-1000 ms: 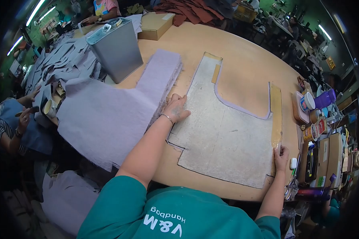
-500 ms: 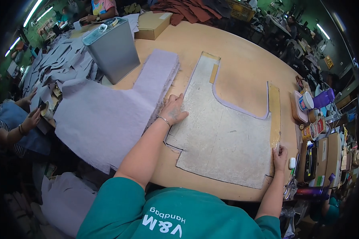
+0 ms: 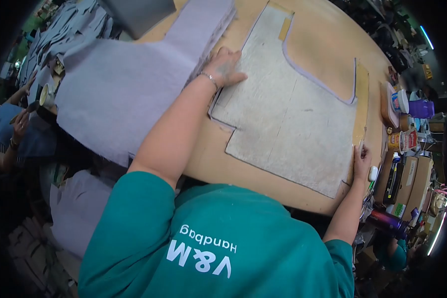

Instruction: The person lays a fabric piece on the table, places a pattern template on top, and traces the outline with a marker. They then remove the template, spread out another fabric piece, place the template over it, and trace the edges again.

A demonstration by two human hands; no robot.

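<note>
A large off-white pattern template (image 3: 295,109), taped in tan along some edges, lies flat on lilac fabric (image 3: 317,87) that shows as a thin rim. My left hand (image 3: 225,67) is open, resting with spread fingers on the template's left edge. At its lower right edge, beside the tan tape (image 3: 361,104), my right hand (image 3: 362,161) is closed in a pinch. A small pale tip shows at those fingers, too small to name. Left of my left hand sits a thick stack of cut lilac fabric (image 3: 124,89) with frayed edges.
The tan tabletop (image 3: 328,35) carries a grey metal can (image 3: 139,15) behind the stack. Tubs (image 3: 400,102), a white case (image 3: 373,173) and a dark bottle (image 3: 388,222) line the right side. Another person's hand (image 3: 20,124) is at the far left, near grey pieces (image 3: 69,30).
The view has tilted down, so the table and its contents sit higher in the picture. Both hands keep nearly the same places on the template.
</note>
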